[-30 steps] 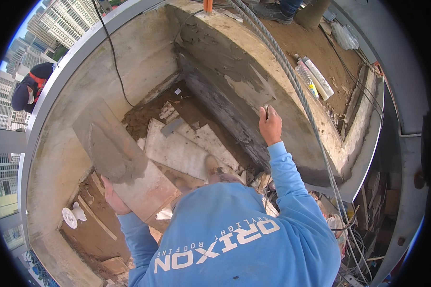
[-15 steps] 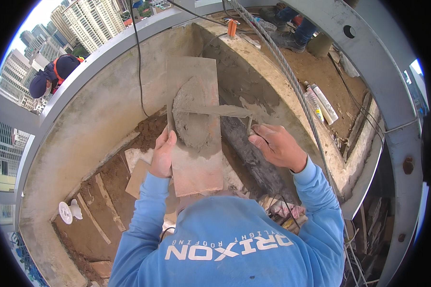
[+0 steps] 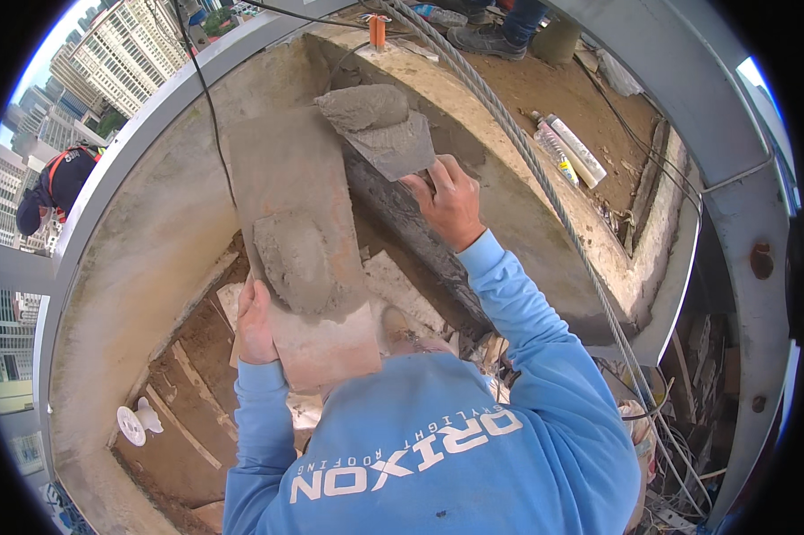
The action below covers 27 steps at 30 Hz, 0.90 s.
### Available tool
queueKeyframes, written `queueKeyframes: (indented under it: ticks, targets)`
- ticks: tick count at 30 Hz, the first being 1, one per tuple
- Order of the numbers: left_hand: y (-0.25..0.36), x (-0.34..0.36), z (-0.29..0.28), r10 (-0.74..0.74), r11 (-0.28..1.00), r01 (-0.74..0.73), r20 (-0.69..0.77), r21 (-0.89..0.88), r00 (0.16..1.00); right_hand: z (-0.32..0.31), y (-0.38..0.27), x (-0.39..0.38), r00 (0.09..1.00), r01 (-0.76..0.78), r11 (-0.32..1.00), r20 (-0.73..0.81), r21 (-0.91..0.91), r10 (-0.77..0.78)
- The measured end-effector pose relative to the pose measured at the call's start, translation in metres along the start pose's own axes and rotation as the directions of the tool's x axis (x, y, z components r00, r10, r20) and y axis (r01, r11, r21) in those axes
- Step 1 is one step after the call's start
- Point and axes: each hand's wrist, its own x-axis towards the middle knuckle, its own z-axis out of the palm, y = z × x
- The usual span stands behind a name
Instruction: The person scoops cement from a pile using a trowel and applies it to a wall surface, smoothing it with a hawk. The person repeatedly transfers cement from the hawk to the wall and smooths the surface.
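Note:
My left hand (image 3: pixel 257 323) grips the left edge of a flat rectangular board (image 3: pixel 335 343); some of its fingers are hidden beneath. A lump of wet grey mortar (image 3: pixel 296 259) lies on the board's middle, and a grey smear covers its far part. My right hand (image 3: pixel 448 203) is closed round a trowel, its handle mostly covered by the fingers. The trowel's blade (image 3: pixel 402 162) is above and right of the board's far end, carrying a thick heap of mortar (image 3: pixel 363 107) close to the concrete wall (image 3: pixel 509 259).
A steel cable (image 3: pixel 527 152) crosses on the right beside the ledge. Sealant tubes (image 3: pixel 573 152) and orange stubs (image 3: pixel 377 32) are there too. Another person (image 3: pixel 63 183) is beyond the left beam; a co-worker's shoe (image 3: pixel 486 40) shows at the top. A white spool (image 3: pixel 134 423) lies lower left.
My right hand has lifted the trowel from the board with mortar on it and moved it toward the far wall. The board's mortar lump is smaller and nearer me. The view has shifted.

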Motion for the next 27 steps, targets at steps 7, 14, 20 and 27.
queueKeyframes:
  ticks: [7, 14, 20, 27]
  targets:
    - [0.003, -0.015, -0.042, -0.069, 0.964, 0.0, -0.25, -0.264, 0.966, 0.018, 0.056, -0.149, 0.909, -0.324, 0.928, 0.211, -0.181, 0.359]
    - [0.021, -0.071, -0.101, 0.001, 0.995, -0.053, -0.545, -0.08, 0.838, 0.036, 0.129, -0.227, 0.692, -0.49, 0.758, 0.337, -0.43, 0.639]
    - [0.034, -0.103, -0.091, 0.018, 0.984, -0.12, -0.591, -0.134, 0.807, 0.084, 0.23, -0.198, 0.368, -0.856, 0.479, 0.424, -0.194, 0.828]
    - [0.03, -0.118, -0.108, -0.009, 0.999, -0.019, -0.656, -0.035, 0.755, 0.05, 0.219, -0.224, 0.539, -0.783, 0.6, 0.302, -0.163, 0.786]
